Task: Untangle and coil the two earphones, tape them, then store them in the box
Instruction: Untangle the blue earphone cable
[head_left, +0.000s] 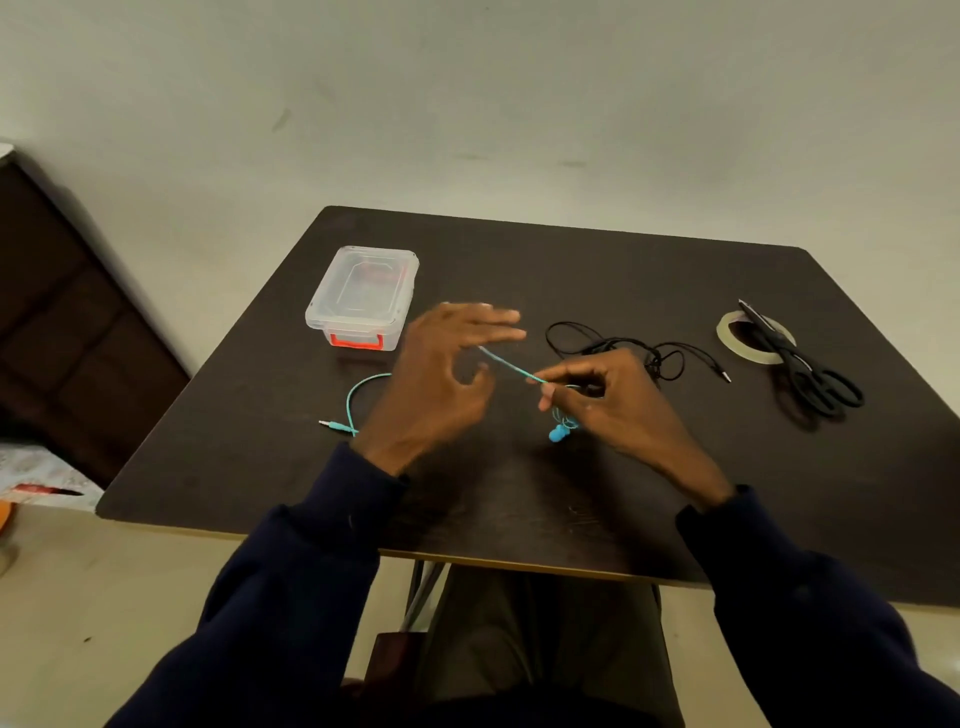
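Now the right hand (618, 400) pinches the blue earphone (511, 368) over the middle of the desk (519, 493), its cord stretched to the left hand (441, 374) (fingers spread, blurred, perhaps hooking it); black earphone (670, 358) tangled behind, box (363, 296) towards the far-left corner.

Black metal scissors (810, 374) lie near the right edge of the dark brown wooden desk (519, 493). A dark wooden cabinet (67, 312) stands beyond the left edge.
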